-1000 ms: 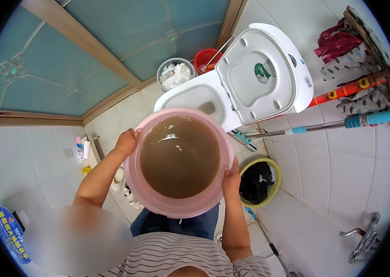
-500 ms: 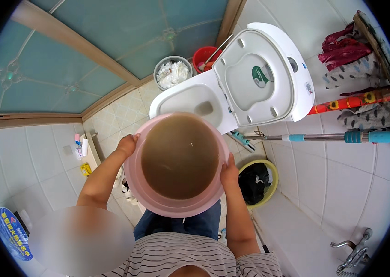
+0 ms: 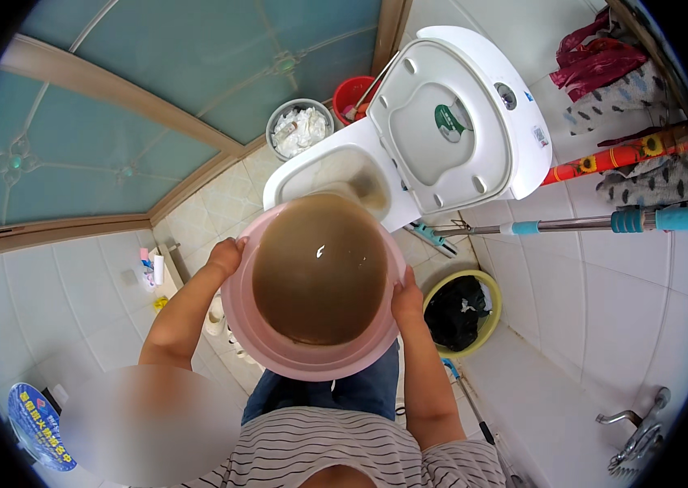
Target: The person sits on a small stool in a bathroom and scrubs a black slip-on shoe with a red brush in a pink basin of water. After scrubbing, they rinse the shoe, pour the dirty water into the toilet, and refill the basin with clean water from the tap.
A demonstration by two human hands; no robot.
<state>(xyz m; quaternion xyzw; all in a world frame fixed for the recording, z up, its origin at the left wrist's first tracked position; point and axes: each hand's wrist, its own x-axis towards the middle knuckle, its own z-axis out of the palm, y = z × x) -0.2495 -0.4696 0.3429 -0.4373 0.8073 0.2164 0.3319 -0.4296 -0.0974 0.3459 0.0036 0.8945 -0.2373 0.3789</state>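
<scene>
A round pink basin [image 3: 311, 366] full of murky brown water [image 3: 319, 276] is held between my hands in front of my body. My left hand [image 3: 227, 254] grips its left rim, and my right hand [image 3: 407, 298] clasps the right one. The basin tips away from me, its far edge over the near part of the white toilet [image 3: 399, 213]. Water reaches that far edge and seems to run over it into the bowl, where brownish water shows. The toilet's lid [image 3: 410, 130] and seat are raised.
A grey bin of white paper [image 3: 303, 130] and a red bucket [image 3: 353, 93] stand beyond the toilet. To the right are a yellow tub with dark cloth [image 3: 458, 313], a mop handle [image 3: 563, 225] and a wall tap [image 3: 641, 431]. Shoes [image 3: 215, 315] lie left of my legs.
The basin has tilted further away from me, and its water has shifted to the far rim. Brownish water now shows in the toilet bowl. Both hands keep their grip.
</scene>
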